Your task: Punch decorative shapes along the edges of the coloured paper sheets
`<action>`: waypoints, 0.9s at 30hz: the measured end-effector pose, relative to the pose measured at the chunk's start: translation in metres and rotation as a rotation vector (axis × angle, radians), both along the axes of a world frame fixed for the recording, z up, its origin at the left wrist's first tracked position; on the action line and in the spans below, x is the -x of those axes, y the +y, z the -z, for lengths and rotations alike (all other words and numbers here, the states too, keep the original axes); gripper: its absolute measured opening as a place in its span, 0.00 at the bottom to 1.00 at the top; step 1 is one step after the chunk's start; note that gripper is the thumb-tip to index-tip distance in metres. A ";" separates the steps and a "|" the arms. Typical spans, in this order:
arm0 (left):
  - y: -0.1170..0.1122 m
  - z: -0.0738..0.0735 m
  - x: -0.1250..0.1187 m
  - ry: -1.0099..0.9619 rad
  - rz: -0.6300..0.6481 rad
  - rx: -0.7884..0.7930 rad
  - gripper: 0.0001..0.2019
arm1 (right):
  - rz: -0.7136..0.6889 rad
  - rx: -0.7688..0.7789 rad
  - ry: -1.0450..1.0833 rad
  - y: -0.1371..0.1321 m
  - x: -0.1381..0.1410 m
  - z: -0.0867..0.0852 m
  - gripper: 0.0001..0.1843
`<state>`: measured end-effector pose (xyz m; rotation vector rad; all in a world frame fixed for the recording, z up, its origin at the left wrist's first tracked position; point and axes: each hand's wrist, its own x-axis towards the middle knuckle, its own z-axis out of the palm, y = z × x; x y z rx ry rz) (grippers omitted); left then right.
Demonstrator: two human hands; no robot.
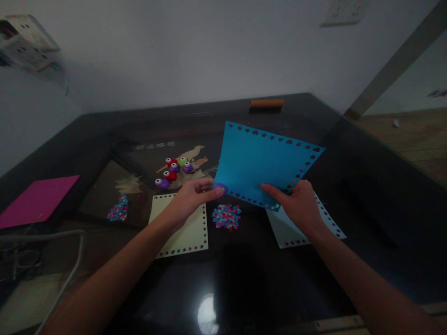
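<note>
A blue sheet of paper (258, 160) is raised above the dark table, tilted, with small shaped holes along its top, right and bottom edges. My right hand (298, 207) pinches its lower right part, thumb on the front and fingers behind. At the lower left corner, my left hand (193, 195) is closed around a small purple craft punch (220, 189), partly hidden by the thumb and set against the paper's edge. Below the sheet lies a pile of pink, blue and white paper cut-outs (226, 217). Pale yellow paper (185, 235) with a punched border lies under my left hand.
Several red, green and purple punches with eye shapes (172, 172) stand behind my left hand. A pale punched sheet (293, 231) lies below my right hand. Left are more cut-outs (119, 208), pink paper (38, 200) and a white cable (78, 260); an orange-brown roll (267, 103) lies at the back.
</note>
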<state>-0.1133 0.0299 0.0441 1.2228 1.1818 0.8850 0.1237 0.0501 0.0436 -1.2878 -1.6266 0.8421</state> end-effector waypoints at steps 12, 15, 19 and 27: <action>0.000 0.001 0.001 -0.010 0.018 0.005 0.13 | -0.002 0.004 -0.003 0.000 0.000 0.000 0.08; 0.000 0.001 0.001 -0.011 0.015 0.006 0.13 | -0.002 0.002 0.003 0.000 0.000 0.000 0.08; 0.000 0.001 0.001 0.001 0.013 0.001 0.12 | -0.007 0.001 -0.001 -0.001 0.000 0.000 0.08; -0.001 0.002 0.000 -0.012 -0.006 -0.013 0.12 | -0.002 -0.012 0.006 0.000 0.000 0.003 0.08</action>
